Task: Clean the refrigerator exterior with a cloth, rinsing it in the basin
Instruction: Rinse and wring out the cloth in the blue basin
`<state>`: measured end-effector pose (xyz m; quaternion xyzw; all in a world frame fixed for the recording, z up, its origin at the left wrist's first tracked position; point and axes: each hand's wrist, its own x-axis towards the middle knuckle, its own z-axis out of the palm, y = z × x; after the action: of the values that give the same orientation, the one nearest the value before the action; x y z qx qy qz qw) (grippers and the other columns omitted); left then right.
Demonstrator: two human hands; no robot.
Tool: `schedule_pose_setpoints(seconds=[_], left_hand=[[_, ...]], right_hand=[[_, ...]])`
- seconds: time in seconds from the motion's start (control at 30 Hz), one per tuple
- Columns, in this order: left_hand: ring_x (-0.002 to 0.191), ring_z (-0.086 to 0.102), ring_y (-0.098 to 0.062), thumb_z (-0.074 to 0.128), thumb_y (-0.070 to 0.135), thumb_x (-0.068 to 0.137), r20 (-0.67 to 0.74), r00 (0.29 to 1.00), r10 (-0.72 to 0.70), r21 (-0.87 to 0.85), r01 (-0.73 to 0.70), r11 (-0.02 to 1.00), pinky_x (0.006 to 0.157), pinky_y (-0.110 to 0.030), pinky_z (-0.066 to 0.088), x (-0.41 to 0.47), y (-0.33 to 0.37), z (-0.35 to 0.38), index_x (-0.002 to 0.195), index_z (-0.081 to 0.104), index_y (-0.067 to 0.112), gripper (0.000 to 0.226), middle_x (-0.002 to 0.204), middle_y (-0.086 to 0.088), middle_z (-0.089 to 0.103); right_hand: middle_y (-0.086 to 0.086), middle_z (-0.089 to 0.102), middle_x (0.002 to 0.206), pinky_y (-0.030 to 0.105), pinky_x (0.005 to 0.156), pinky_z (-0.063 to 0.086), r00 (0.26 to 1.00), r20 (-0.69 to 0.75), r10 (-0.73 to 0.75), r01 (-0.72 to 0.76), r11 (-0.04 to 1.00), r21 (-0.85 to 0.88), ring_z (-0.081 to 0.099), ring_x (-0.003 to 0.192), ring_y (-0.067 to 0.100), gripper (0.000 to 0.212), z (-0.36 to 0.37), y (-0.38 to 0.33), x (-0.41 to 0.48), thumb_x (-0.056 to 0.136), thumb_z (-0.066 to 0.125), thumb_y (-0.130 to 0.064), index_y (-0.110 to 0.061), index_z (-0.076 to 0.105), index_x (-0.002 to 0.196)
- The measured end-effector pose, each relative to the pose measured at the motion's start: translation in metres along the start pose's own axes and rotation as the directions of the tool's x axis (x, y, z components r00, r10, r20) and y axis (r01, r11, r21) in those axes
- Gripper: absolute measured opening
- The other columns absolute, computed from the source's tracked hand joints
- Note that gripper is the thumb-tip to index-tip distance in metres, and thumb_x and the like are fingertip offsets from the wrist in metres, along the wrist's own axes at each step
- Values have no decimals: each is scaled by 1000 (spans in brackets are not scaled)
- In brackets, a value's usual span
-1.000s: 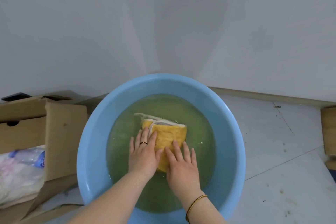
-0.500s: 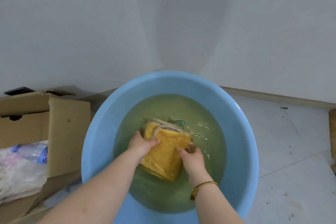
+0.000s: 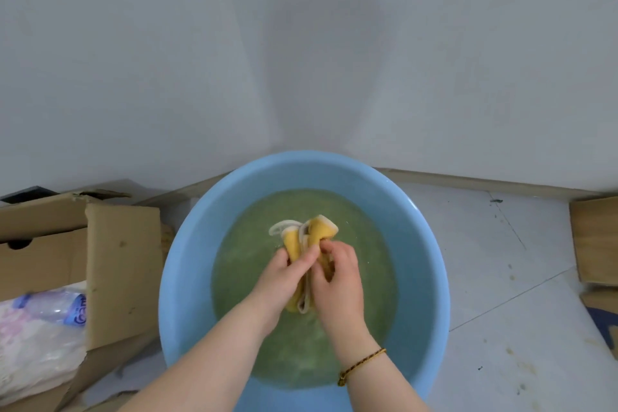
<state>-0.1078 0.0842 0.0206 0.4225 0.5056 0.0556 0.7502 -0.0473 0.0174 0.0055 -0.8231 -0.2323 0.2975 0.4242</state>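
A: Where do we have the cloth (image 3: 321, 227)?

B: Over the middle of the blue basin (image 3: 184, 278), bunched into a roll. Its yellow top and white edging stick up beyond our fingers, and its lower end hangs between our palms just above the greenish water (image 3: 251, 281), perhaps touching it; we cannot tell.

A: And our hands?

B: Both curl round it. Our left hand (image 3: 282, 276) grips the roll from the left, and our right hand (image 3: 338, 278), with a braided bracelet (image 3: 362, 365) at the wrist, grips it from the right. The two hands touch.

A: What blocks our view?

B: Our hands hide the middle of the cloth, and our forearms cross the basin's near rim.

A: What lies around us?

B: The basin sits on a pale tiled floor (image 3: 501, 278) close to a grey wall (image 3: 301, 43). Just beside it on the left is an open cardboard box (image 3: 123, 261), with a plastic bottle (image 3: 50, 306) lying on a white bag (image 3: 33, 354). Another cardboard box (image 3: 595, 237) stands well apart at the right edge.
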Motion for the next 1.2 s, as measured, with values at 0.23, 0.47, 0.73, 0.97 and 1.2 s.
schedule_pose_setpoints(seconds=[0.23, 0.47, 0.73, 0.97, 1.2], left_hand=[[91, 61, -18, 47, 26, 92, -107, 994, -17, -335, -20, 942, 75, -30, 49, -8, 22, 16, 112, 54, 22, 21, 100, -3, 65], [82, 66, -9, 30, 49, 92, 46, 998, -35, -161, 42, 986, 70, -26, 51, -17, 39, 21, 94, 61, 21, 42, 89, 1, 71], [112, 53, -30, 74, 51, 60, -78, 964, -254, -1, 255, 967, 97, -42, 43, -9, 41, 21, 142, 23, 17, 102, 130, -7, 50], [92, 58, -27, 69, 37, 75, -249, 944, -217, -246, 155, 957, 88, -40, 47, 0, 49, 28, 107, 57, 8, 45, 95, -9, 61], [52, 63, -17, 35, 67, 78, 37, 997, -63, -364, 72, 929, 54, -26, 53, -8, 63, 28, 93, 65, 3, 72, 59, -7, 65]], right_hand=[[-14, 37, 132, 13, 101, 26, 931, 6, -366, 363, 923, -128, 33, 114, 5, 52, -15, 1, -26, 68, 43, -25, -32, 42, 120], [-24, 53, 96, 10, 72, 45, 948, 289, 135, -184, 972, 149, 57, 87, -5, 62, -33, -14, -11, 70, 75, -13, -34, 38, 115], [0, 50, 57, 24, 58, 33, 827, 26, -561, 394, 547, -739, 44, 59, 21, 45, -39, 3, -1, 38, 71, -9, -15, 40, 69], [7, 55, 92, 18, 39, 29, 931, -49, -361, 320, 874, -365, 55, 62, 22, 34, -17, -10, -21, 57, 60, 1, -10, 42, 84], [-10, 55, 79, 6, 45, 39, 960, 249, 127, -176, 967, 185, 50, 59, 0, 34, -36, -38, -6, 79, 65, -10, -20, 44, 105]])
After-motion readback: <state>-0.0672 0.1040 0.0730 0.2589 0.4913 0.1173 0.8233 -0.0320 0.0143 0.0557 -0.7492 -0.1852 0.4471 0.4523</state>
